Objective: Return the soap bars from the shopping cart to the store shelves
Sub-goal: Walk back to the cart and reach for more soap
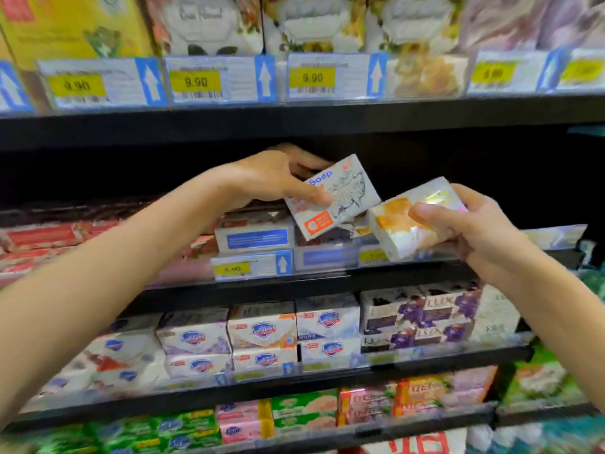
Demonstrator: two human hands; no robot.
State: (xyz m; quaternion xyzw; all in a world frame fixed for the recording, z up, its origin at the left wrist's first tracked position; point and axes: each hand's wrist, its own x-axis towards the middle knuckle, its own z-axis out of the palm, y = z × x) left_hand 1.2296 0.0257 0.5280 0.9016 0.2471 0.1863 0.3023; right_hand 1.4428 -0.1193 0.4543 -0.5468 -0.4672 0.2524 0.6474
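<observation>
Two soap bars are up at the shelf (pixel 327 283), one in each of your hands; the cart is out of view. Your left hand (pixel 271 178) pinches a white box (pixel 347 191) printed "Soap" near its lower corner, thumb on the face and fingers (pixel 304 165) curled behind it, so that it hangs tilted above and to the right of the yellow price tag (pixel 232 268). Your right hand (pixel 474 227) grips an orange-and-white bar (pixel 399 227) further right of that tag. Its near end is touching or almost touching the white box; which, I cannot tell. Shelve one at a time, and the white box looks like the one to go first. Check that its print matches the stack behind it, just right of the blue-labelled box (pixel 255 239) above the tag. Level it before you slide it in, because a tilted box will likely catch on the row already there. Hold the other bar back and to the right so the two do not knock together. Let go only once the box sits flat and square to the shelf edge.
</observation>
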